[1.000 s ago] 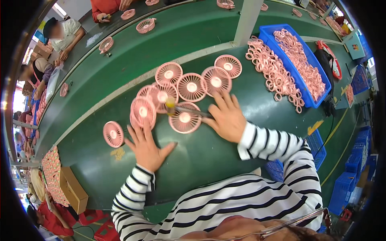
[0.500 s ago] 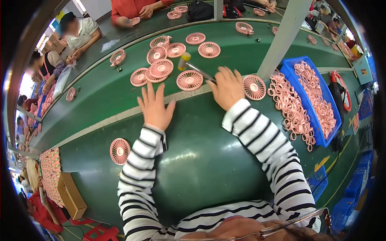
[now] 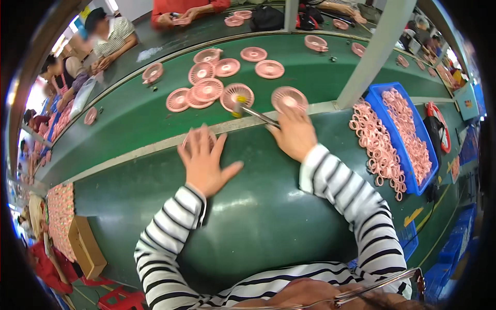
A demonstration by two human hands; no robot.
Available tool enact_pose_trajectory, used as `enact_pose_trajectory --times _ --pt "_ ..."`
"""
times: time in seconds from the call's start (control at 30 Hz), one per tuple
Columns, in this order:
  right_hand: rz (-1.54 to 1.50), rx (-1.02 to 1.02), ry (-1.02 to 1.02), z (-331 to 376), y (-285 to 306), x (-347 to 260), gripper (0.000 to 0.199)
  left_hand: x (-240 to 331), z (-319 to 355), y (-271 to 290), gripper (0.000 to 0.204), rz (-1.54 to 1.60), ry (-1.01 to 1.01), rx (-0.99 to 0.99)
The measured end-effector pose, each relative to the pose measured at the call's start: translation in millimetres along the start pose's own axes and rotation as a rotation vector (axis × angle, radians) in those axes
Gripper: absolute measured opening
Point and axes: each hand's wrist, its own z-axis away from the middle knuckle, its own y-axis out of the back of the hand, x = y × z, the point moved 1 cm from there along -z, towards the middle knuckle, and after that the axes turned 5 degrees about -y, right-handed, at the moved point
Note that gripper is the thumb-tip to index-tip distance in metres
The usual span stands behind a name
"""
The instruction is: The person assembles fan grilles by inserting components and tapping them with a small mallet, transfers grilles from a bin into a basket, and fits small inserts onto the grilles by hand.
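Observation:
My right hand (image 3: 297, 135) is closed on the handle of a small hammer (image 3: 258, 115) with a metal shaft and yellow faces. Its head hovers over the work edge, in front of a pink round slatted grille (image 3: 237, 91). The fingers of this hand also reach over another pink grille (image 3: 290, 96), blurred by motion, at the belt's near edge. Fingers spread, my left hand (image 3: 206, 168) lies over a pink grille (image 3: 208, 140) that it partly hides. Several more pink grilles (image 3: 207, 89) sit on the green belt beyond, some overlapping.
At right, a blue bin (image 3: 431, 155) holds pink rings, with a heap of pink rings (image 3: 380, 150) beside it. A grey post (image 3: 374, 54) rises from the belt edge. An open cardboard box (image 3: 87, 248) stands at left. Co-workers sit across the belt.
The lone grille beside my left forearm has gone from there, and one is under my left hand. A grille by my right hand has shifted left. The hammer head has come nearer to me.

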Motion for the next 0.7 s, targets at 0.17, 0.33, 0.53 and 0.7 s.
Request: enact_pose_trajectory --times 0.17,0.33,0.53,0.7 --pt "-0.012 0.217 0.009 -83.8 -56.9 2.8 0.031 -45.9 -136.0 -71.6 0.042 0.057 -0.164 0.419" --pt "-0.066 0.288 0.086 -60.0 -33.6 -1.6 0.024 -80.4 -155.2 -79.3 0.021 0.196 -0.03 0.47" --pt "-0.048 0.22 0.04 29.8 0.8 11.4 0.03 -91.7 -141.2 -96.4 0.021 0.552 0.03 0.517" --pt "-0.094 -0.102 0.045 101.9 40.0 10.9 0.03 -74.3 -103.8 -77.5 0.021 0.377 -0.025 0.47"
